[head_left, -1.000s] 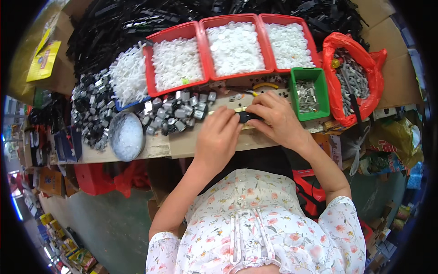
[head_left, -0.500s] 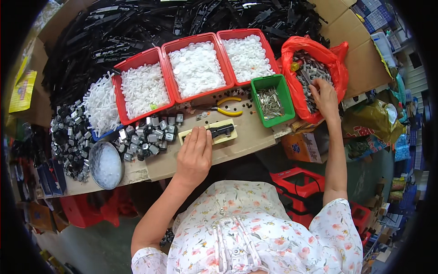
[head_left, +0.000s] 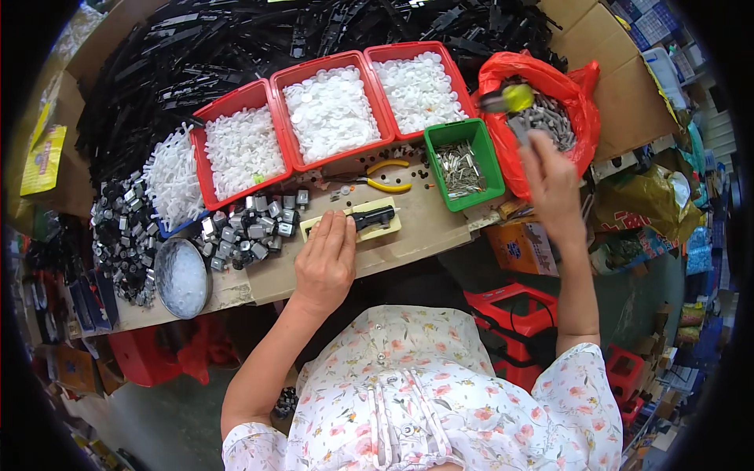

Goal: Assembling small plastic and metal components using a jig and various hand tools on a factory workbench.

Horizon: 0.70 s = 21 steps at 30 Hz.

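A cream-coloured fixture block (head_left: pixel 386 231) lies on the table before me, with a black plastic part (head_left: pixel 374 217) seated in it. My left hand (head_left: pixel 323 259) rests flat over the block's left end, fingers stretched out side by side on the part; its thumb is hidden. At the right, my right hand (head_left: pixel 554 184) is closed round the grey handle of a small mallet (head_left: pixel 517 97), raised in front of the red bag. The mallet's yellow and dark head is smeared by motion. The red plastic bag (head_left: pixel 503 161) holds many small grey pieces.
Three red bins (head_left: pixel 280 141) of white plastic parts stand behind the fixture. A green bin (head_left: pixel 481 198) holds metal pins. Yellow-handled pliers (head_left: pixel 389 187) lie nearby. Small motors (head_left: pixel 255 235) and a metal bowl (head_left: pixel 206 290) sit left; black parts (head_left: pixel 236 47) are heaped behind.
My right hand has come out of the red bag, moving towards me and slightly left, and now holds the mallet up. My left hand remains on the black part; the whole view has shifted slightly.
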Each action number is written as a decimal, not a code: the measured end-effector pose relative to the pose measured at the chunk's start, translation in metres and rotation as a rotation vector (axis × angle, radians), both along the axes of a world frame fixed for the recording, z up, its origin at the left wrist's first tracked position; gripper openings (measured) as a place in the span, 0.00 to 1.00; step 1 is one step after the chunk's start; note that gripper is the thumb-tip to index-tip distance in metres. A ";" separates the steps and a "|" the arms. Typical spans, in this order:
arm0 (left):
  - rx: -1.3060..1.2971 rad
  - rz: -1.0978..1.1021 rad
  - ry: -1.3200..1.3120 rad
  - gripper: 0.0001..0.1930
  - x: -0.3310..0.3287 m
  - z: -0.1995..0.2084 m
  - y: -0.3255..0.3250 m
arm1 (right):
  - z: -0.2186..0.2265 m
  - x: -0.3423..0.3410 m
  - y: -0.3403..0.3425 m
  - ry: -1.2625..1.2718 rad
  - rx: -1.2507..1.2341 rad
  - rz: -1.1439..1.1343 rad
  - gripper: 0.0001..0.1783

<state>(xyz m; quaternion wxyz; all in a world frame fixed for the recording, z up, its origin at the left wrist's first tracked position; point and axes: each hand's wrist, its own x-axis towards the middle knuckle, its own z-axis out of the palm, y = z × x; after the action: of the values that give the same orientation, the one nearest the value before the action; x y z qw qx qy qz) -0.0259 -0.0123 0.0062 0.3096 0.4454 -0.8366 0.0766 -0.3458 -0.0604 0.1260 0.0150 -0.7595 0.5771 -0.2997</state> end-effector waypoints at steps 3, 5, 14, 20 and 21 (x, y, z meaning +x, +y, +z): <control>-0.009 0.003 -0.001 0.13 -0.001 0.001 0.000 | -0.016 0.039 0.030 -0.028 0.101 0.227 0.11; -0.006 0.001 0.007 0.13 -0.003 0.000 -0.001 | -0.036 0.059 0.046 -0.025 0.322 0.313 0.13; -0.009 0.015 -0.001 0.13 0.002 0.000 0.000 | -0.009 0.090 0.057 -0.069 -0.001 0.349 0.18; -0.035 -0.014 0.022 0.13 -0.001 -0.003 -0.004 | -0.046 0.081 0.049 0.211 0.351 0.303 0.21; -0.023 -0.009 0.029 0.14 -0.001 0.000 -0.003 | -0.035 0.085 0.052 0.103 0.202 0.306 0.21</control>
<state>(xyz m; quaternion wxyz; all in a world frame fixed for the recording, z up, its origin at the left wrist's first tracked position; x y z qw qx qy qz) -0.0264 -0.0156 0.0059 0.3273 0.4393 -0.8330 0.0783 -0.2604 -0.0080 0.0909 0.1071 -0.8473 0.4823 -0.1951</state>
